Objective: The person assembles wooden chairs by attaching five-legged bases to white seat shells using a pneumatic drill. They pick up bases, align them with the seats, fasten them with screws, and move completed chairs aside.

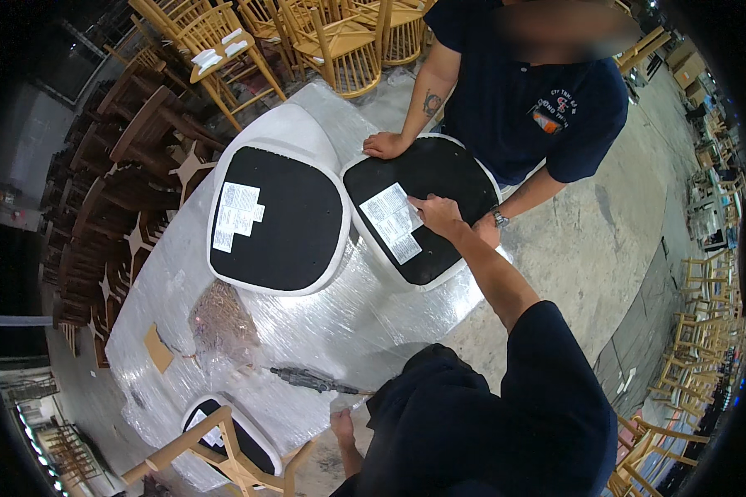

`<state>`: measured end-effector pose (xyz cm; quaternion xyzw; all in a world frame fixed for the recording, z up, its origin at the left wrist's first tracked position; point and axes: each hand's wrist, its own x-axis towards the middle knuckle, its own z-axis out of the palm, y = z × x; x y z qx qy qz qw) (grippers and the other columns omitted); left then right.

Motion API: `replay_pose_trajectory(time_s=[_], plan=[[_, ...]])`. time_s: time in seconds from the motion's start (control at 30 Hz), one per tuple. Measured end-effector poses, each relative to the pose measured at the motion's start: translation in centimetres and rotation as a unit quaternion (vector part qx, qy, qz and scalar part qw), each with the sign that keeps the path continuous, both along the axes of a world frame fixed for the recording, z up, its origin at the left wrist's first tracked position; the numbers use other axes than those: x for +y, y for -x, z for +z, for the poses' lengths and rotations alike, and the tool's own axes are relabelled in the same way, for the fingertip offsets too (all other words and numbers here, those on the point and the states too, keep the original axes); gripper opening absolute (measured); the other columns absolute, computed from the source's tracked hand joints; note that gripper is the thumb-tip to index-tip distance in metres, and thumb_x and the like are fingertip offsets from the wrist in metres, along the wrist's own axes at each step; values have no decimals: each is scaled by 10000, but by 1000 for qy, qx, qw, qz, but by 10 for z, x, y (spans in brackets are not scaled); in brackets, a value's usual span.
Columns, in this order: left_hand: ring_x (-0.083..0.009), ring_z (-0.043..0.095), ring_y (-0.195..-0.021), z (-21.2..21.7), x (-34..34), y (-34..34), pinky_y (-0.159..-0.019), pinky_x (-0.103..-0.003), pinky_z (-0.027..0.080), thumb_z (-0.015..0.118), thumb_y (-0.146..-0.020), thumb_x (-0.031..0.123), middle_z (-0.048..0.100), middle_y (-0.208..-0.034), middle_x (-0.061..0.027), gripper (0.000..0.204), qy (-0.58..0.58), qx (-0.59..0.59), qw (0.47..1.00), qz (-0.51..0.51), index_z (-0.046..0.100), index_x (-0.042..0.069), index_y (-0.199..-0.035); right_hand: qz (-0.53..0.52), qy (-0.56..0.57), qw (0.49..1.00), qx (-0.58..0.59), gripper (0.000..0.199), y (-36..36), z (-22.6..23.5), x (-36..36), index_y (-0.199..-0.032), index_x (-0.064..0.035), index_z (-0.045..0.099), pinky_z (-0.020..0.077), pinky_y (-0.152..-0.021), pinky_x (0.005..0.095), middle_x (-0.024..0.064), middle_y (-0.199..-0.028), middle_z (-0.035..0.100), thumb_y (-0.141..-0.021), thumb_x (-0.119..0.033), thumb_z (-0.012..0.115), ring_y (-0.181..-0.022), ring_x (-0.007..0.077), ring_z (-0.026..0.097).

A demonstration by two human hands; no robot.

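Observation:
My right hand (439,214) reaches across the table, index finger stretched onto a white printed label and the other fingers curled, holding nothing. That label (389,215) lies on the black underside of a white-edged seat pad (464,186). A co-worker's hand (385,145) rests on the pad's far edge, and their other hand (486,232) is at its right edge, partly behind my wrist. My left hand (341,427) is down by the table's near edge with fingers curled; whatever it may hold is hidden. Near it lies a dark elongated power tool (311,379).
Another labelled seat pad (298,215) lies left on the plastic-wrapped table (307,327). A bag of small parts (222,319) and a cardboard piece (158,349) sit nearer. A wooden chair frame (236,455) stands at the front. Stacked chairs (340,50) crowd the back.

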<state>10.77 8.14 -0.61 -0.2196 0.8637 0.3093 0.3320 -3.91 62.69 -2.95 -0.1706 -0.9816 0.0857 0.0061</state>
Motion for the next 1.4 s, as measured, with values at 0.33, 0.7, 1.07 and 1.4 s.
replay_pose_trajectory(time_s=[0.33,0.7,1.07,1.4], plan=[[-397,730,-959,8,-10,4,-890,-479,544,735,-851,326,756,-953,-247,399,49,48,997,-19,721,-57,-965,74,-41,985,-150,576,16,3,-12,-1514,-39,551,627,-822,481,234,-1053,768,-946,-127,565,-948,375,779],[-423,711,-916,11,-12,3,-873,-486,529,760,-823,325,728,-902,-270,406,26,56,998,17,700,-69,-899,1,76,996,-42,572,-50,2,-95,-1456,45,561,597,-760,501,214,-975,717,-908,-112,609,-858,407,731],[-338,665,-721,8,-1,12,-749,-487,507,715,-852,285,690,-734,-222,371,-10,67,995,-76,722,-86,-850,-144,68,966,204,422,-78,-30,-118,-1221,-96,683,513,-803,461,119,-953,638,-800,-99,715,-900,323,649],[-403,668,-726,5,-9,16,-763,-511,509,663,-873,269,701,-731,-252,373,-56,-60,995,-50,708,-99,-838,-154,71,963,210,391,-73,-26,-122,-1183,-105,699,518,-814,450,104,-957,645,-793,-101,726,-910,305,657]])
